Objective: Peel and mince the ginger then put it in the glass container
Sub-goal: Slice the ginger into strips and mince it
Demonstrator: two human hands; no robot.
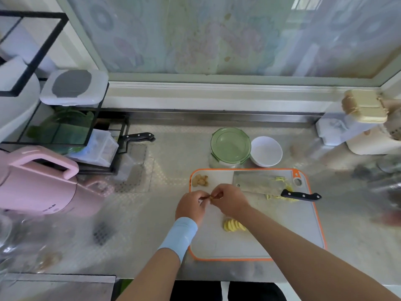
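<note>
My left hand (191, 206) and my right hand (231, 199) meet over the left part of the grey, orange-rimmed cutting board (282, 231), both pinching a small brown scrap of ginger peel (211, 197). Sliced yellow ginger (234, 225) lies on the board just below my right wrist. A pile of peelings (200, 180) sits at the board's far-left corner. The cleaver (260, 184) rests across the far side of the board, black handle pointing right, with ginger shreds (282, 181) beside its blade. The glass container with a green lid (230, 146) stands behind the board.
A white bowl (266, 151) sits right of the glass container. A pink kettle (36, 183) and a black rack (65, 127) with a second knife (140, 136) occupy the left of the counter. Cream boxes (364, 109) stand at the far right.
</note>
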